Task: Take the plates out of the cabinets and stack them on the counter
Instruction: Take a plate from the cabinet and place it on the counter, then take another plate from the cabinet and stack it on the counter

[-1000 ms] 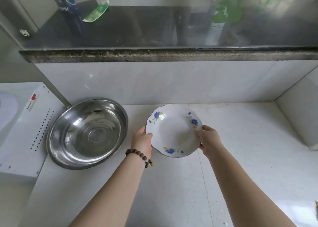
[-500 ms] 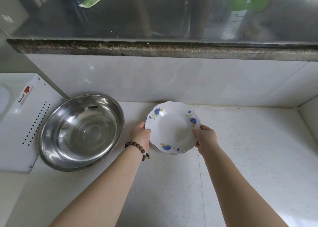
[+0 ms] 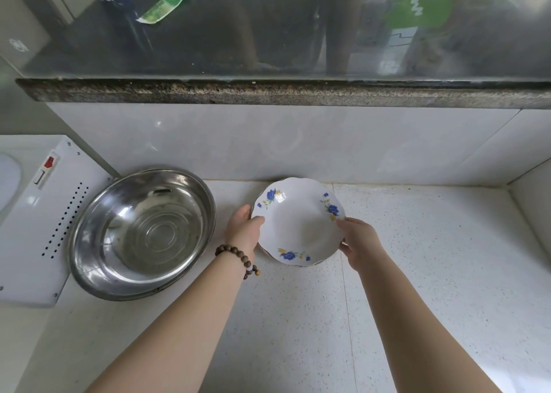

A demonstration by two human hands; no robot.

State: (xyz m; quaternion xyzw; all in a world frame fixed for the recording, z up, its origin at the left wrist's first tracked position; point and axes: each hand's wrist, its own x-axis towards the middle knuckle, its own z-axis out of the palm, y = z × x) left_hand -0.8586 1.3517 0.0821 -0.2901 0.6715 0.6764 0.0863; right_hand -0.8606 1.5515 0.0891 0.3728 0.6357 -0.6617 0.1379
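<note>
Both hands are on it: the left hand (image 3: 243, 228) pinches the plate (image 3: 298, 222) at its nine o'clock rim, thumb on top and fingers curled beneath, and the right hand (image 3: 359, 240) pinches it the same way at three o'clock. The plate sits low over the speckled white surface (image 3: 417, 258), close to the back wall, with the steel basin (image 3: 143, 231) at its nine o'clock. A thin edge at six o'clock looks like a second plate (image 3: 301, 265) underneath, though I can't be sure. Best to lower it level, centre the rims, and slide the fingers out sideways. It's glazed china, slick and glossy, with a scalloped rim and blue flower sprays, so it's likely to chip if dropped.
</note>
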